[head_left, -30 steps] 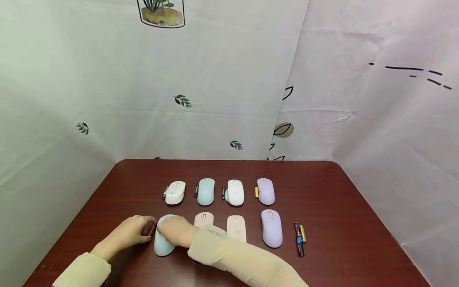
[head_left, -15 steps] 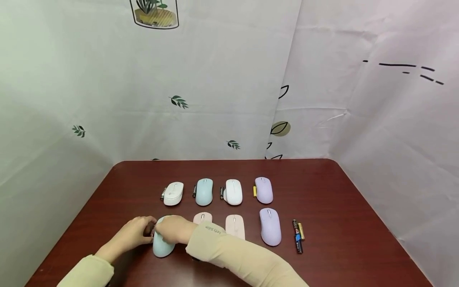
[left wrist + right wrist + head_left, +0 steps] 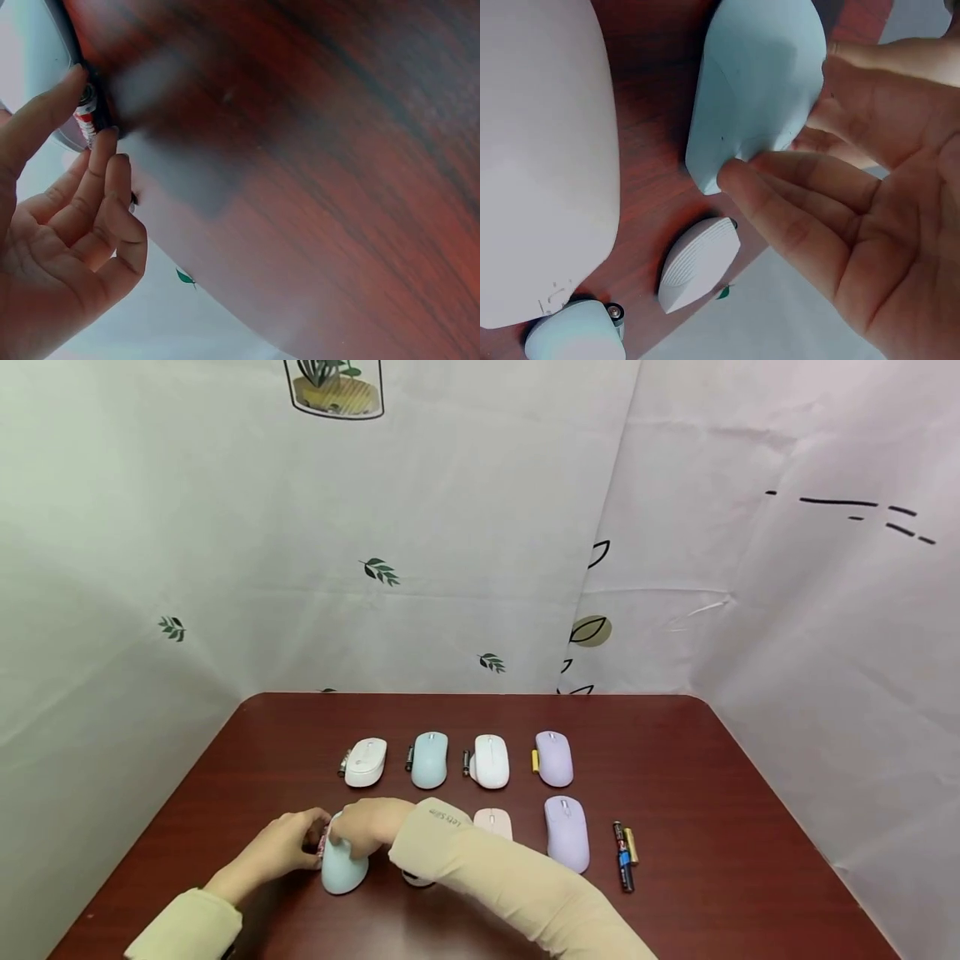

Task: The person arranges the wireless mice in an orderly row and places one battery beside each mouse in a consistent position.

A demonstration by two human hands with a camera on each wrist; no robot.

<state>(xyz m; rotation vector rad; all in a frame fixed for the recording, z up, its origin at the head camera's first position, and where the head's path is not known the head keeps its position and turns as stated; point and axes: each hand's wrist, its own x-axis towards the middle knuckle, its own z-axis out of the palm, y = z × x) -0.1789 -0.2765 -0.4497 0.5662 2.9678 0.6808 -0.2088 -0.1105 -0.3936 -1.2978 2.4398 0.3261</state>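
My left hand [image 3: 276,852] pinches a small red, white and dark battery [image 3: 88,124] between thumb and fingertips, close along the left side of a light blue computer mouse [image 3: 342,870]. In the left wrist view the battery lies beside the edge of the mouse, partly covered by my fingers. From the other side my right hand [image 3: 371,825] holds the blue mouse near its far end. The right wrist view shows the fingertips [image 3: 735,174] of that hand against the rounded end of the mouse. Its left edge is largely hidden there.
Behind stand white, blue, white and purple mice [image 3: 555,760], each with a battery at its left. Right of my hands are a pink mouse [image 3: 492,822] and a purple mouse [image 3: 567,835], then loose batteries [image 3: 625,860]. My right sleeve partly covers another mouse [image 3: 417,879].
My left hand has brought the battery closer to the blue mouse's left side. My right forearm has risen slightly, covering the top of the nearer pink mouse. The blue mouse has barely moved.
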